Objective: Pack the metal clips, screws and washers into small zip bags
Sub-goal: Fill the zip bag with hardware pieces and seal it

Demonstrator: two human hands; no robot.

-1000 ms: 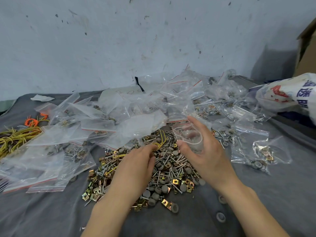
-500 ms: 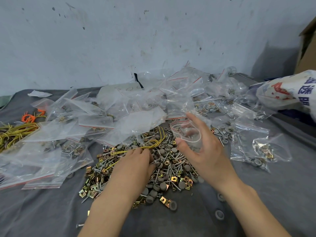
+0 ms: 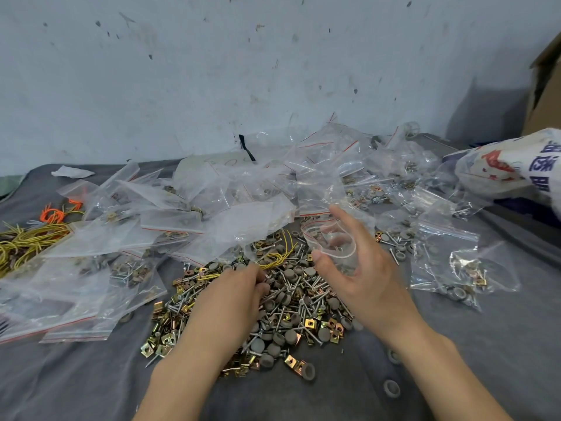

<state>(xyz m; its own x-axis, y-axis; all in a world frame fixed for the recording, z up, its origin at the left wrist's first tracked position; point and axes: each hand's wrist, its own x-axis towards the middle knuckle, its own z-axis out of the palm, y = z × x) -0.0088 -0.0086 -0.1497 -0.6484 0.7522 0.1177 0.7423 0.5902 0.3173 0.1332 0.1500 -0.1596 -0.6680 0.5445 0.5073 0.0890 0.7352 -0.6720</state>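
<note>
Our left hand (image 3: 233, 302) lies knuckles-up on the pile of clips, screws and washers (image 3: 291, 302), with its fingertips tucked down among the pieces. The back of the hand hides them, so we cannot tell whether they have pinched anything yet. Our right hand (image 3: 367, 281) holds a small zip bag (image 3: 332, 243) just above the far side of the pile. The thumb is on one lip and the fingers are behind the other, so the mouth gapes toward the left hand. We cannot make out what, if anything, is inside it.

A second ago the left fingers reached out flatter toward the yellow wire (image 3: 277, 256) at the pile's far edge. Since then they have drawn back a little and curled under. The right hand and its bag have barely shifted.

We read this as a pick in progress, with the bag ready and the short carry into its mouth still to come. Filled bags (image 3: 449, 262) lie on the grey cloth (image 3: 485, 360), well apart to the right.
</note>
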